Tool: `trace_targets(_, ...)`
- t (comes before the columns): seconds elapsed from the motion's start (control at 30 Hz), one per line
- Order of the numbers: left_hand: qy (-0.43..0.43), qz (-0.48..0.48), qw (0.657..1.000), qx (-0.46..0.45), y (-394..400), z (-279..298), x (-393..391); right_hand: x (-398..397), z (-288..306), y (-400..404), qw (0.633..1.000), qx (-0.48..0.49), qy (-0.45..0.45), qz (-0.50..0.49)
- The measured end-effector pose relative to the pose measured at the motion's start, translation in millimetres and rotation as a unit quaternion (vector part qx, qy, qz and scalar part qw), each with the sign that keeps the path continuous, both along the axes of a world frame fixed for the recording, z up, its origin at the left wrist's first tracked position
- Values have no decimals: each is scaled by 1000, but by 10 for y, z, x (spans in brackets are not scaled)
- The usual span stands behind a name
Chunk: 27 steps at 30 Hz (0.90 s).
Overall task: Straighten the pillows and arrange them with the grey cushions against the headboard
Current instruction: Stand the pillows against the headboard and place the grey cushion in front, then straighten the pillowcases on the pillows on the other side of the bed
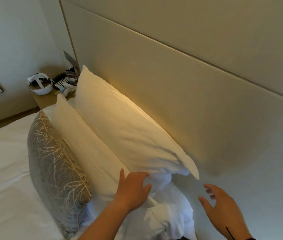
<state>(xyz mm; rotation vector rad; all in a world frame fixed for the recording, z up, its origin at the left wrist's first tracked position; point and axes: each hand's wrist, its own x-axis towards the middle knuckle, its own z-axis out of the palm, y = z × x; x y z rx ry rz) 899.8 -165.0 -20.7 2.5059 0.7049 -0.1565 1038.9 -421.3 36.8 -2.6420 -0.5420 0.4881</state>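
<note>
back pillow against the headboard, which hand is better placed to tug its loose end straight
Left. The left hand already grips the back pillow at its bunched near end; the right hand hovers open beside it, holding nothing.

head view | we look steeply down from above the bed's near end; facing the headboard (189, 84) | close over the pillows (120, 129); only one view
</note>
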Motion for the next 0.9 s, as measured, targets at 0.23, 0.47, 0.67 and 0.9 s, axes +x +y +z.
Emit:
trace_targets(0.23,30,-45,998,43,-506,59,-26,-121,-234,-441,987,-22,159,29)
trace_targets(0.47,75,-189,979,15,-1742,40,41,-459,-398,-1445,978,-3,207,-23)
trace_targets(0.67,96,-296,949,-48,-2699,32,143,-939,-454,-2865,950,7,245,-194)
trace_targets(0.9,104,-432,895,-34,-3655,114,405,-1875,-375,-4057,882,67,221,-410)
